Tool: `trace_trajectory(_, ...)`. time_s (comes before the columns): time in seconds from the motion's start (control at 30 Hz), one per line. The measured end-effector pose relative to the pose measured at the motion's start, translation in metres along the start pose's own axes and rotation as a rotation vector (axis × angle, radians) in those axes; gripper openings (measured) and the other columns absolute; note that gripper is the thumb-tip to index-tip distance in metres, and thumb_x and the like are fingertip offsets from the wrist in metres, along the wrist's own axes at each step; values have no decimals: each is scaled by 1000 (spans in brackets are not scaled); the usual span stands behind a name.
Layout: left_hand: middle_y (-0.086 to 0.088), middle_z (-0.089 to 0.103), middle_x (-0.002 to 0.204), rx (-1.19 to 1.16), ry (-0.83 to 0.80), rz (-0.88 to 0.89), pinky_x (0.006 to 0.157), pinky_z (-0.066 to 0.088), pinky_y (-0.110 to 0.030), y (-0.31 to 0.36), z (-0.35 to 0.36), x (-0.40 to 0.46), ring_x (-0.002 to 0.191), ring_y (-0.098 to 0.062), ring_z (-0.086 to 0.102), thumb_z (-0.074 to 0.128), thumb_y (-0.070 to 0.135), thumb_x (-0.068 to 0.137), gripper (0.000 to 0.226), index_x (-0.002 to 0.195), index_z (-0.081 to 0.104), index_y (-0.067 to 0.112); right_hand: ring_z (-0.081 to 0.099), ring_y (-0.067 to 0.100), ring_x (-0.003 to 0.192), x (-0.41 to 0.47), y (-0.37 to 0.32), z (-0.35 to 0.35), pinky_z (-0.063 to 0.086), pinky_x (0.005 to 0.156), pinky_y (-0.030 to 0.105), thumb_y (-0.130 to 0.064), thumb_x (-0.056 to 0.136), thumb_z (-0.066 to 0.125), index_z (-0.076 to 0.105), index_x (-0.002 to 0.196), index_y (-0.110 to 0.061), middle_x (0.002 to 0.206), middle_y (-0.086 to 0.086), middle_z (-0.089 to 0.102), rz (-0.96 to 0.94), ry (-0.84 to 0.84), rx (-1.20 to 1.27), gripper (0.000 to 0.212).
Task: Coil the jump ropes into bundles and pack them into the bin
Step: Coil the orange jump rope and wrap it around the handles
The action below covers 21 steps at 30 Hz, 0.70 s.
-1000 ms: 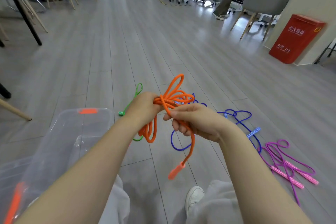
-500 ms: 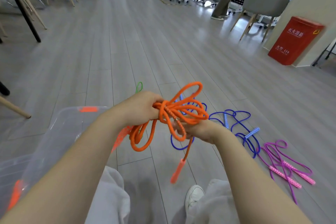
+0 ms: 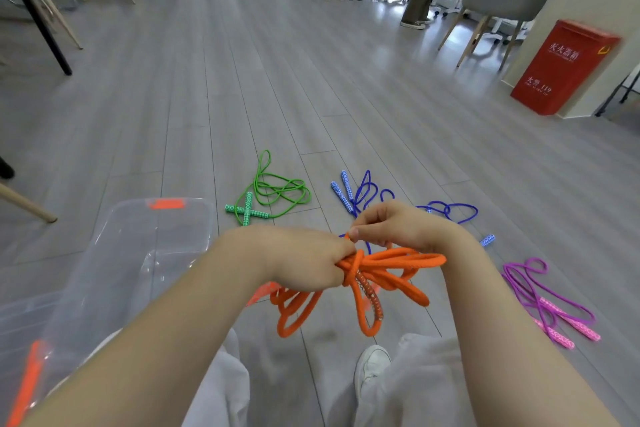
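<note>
Gripping the orange rope, left hand fingers curled; right hand pinches.

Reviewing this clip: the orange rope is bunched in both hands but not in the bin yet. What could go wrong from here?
1. The orange rope is bunched only at the left hand; loops hang free below and beside that grip, so the bundle may spring apart if the right hand eases off.
2. The dangling loops could snag on the clear bin rim during the move over.
</note>
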<state>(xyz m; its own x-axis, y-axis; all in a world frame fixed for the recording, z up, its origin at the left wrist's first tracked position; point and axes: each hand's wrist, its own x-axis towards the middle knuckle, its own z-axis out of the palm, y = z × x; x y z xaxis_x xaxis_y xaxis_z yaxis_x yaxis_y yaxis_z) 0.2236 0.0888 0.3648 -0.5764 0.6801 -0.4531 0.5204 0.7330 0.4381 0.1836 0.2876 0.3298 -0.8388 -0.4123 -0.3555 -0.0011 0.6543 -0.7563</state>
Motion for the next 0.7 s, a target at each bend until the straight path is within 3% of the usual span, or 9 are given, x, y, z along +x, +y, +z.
trace_trajectory(0.1,-2,52,86,-89,63,41,68,40,-31,-4,-5,-2,73,-17,46,45,17,98,7,102,51,17,49,7,61,1,-1,-2,43,62,27,-38,88,67,76,82,-26,65,-1,58,20,94,-39,16)
trace_trajectory(0.23,1,64,97,-233,237,26,77,51,-37,-12,-5,-2,83,-20,59,51,25,97,26,120,41,28,62,4,69,-1,-9,-3,53,70,27,-32,91,67,74,81,-19,74,1,71,13,104,-66,18)
trace_trajectory(0.37,7,57,74,-411,367,68,58,45,-21,-12,-5,4,61,-6,51,60,22,94,22,96,38,23,57,9,72,-6,-11,-9,55,70,18,-17,95,61,63,76,-16,68,-8,59,68,123,-67,19)
trace_trajectory(0.43,6,62,79,-550,356,107,62,49,-19,-10,-6,4,67,-3,61,61,17,94,20,95,41,16,56,12,73,-5,-9,-11,57,78,36,-16,94,62,65,82,-8,71,0,62,53,144,-89,15)
trace_trajectory(0.53,4,67,91,-712,294,169,72,58,-28,-8,-4,3,86,-18,72,59,11,95,16,101,45,13,55,19,72,-12,-8,-12,50,71,36,-17,96,60,65,97,8,92,28,66,59,169,-40,26)
trace_trajectory(0.63,2,65,96,-765,245,195,70,56,-26,-7,-3,0,88,-19,71,58,12,96,16,104,45,17,65,37,76,-16,-7,-15,56,77,48,-25,96,60,66,100,7,96,28,67,-7,190,-42,32)
trace_trajectory(0.7,-3,63,99,-781,227,201,67,55,-24,-6,-2,0,87,-20,68,55,15,98,16,109,44,17,65,30,76,-18,-7,-16,56,77,44,-27,96,61,66,102,8,97,27,68,-22,209,-41,36)
